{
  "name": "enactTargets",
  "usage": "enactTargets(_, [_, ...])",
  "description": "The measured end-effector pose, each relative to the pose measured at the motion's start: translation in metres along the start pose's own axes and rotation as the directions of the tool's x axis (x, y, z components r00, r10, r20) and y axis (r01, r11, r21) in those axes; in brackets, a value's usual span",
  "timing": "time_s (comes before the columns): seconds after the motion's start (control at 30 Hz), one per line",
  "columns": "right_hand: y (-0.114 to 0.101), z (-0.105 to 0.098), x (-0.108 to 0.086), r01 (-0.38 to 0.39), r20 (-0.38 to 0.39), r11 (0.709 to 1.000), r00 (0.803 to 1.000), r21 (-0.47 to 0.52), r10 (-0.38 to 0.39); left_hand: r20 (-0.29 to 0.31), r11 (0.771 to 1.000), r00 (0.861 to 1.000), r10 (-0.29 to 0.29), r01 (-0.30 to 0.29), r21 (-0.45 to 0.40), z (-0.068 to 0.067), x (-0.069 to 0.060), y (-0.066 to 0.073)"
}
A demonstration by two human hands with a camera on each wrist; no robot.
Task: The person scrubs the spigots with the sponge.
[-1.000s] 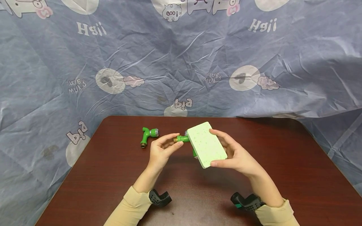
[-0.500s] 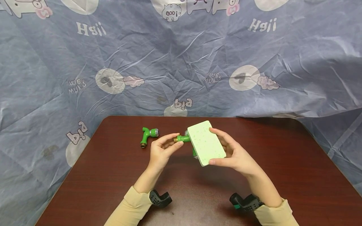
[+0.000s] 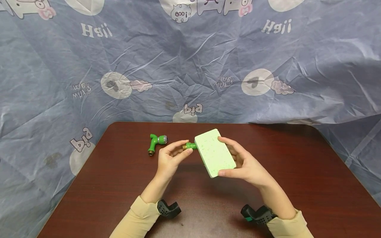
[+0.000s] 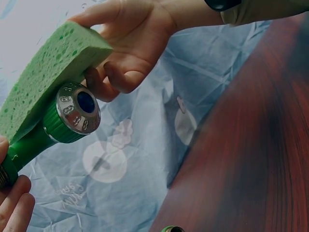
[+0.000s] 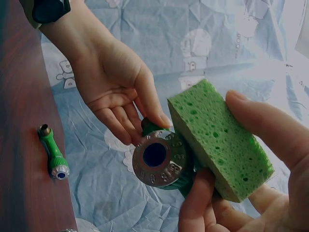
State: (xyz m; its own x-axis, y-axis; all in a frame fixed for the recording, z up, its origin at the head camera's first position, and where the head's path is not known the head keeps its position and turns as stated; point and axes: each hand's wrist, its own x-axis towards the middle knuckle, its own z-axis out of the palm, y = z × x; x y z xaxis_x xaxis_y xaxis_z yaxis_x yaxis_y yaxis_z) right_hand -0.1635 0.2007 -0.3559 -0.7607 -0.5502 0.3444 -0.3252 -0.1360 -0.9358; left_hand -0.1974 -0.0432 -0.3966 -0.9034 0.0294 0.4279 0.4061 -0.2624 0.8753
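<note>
My left hand (image 3: 171, 160) pinches a green tap (image 3: 191, 145) near its brass threaded end, off the table. My right hand (image 3: 250, 165) grips a light green sponge (image 3: 215, 152) by its edges, thumb on the near side. In the head view the sponge hides most of the tap. The left wrist view shows the sponge (image 4: 50, 72) lying along the tap's body, close by its silver cap (image 4: 79, 108) with a blue centre. From the right wrist, the sponge (image 5: 219, 140) appears beside that cap (image 5: 159, 159).
A second green tap (image 3: 154, 142) with a silver cap lies on the dark reddish-brown table (image 3: 190, 195), left of the hands. Behind the table hangs a blue printed cloth (image 3: 190, 66). Black wrist devices (image 3: 168, 209) sit on both forearms.
The sponge in my right hand rises slightly, then comes down and left, covering more of the tap. My left hand stays in place with its pinch on the tap.
</note>
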Motion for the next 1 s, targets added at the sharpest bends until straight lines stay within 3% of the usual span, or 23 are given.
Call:
enactTargets(0.17, [-0.002, -0.002, -0.001, -0.007, 0.018, 1.0, 1.0, -0.001, 0.007, -0.013, 1.0, 1.0, 0.01, -0.011, -0.007, -0.001, 0.001, 0.0])
enactTargets(0.53, [-0.003, -0.014, -0.003, 0.043, -0.072, 0.999, 0.996, -0.012, -0.044, -0.018, 1.0, 1.0, -0.014, 0.014, 0.011, -0.002, 0.001, 0.001])
enactTargets(0.87, [0.0, -0.006, -0.001, 0.002, 0.045, 1.0, 0.999, -0.005, -0.002, -0.022, 1.0, 1.0, -0.014, 0.014, 0.0, -0.003, 0.001, 0.002])
enactTargets(1.0, [-0.001, -0.01, -0.003, -0.022, 0.057, 0.999, 0.998, -0.023, 0.023, -0.024, 1.0, 1.0, -0.015, 0.016, 0.003, -0.003, 0.002, 0.003])
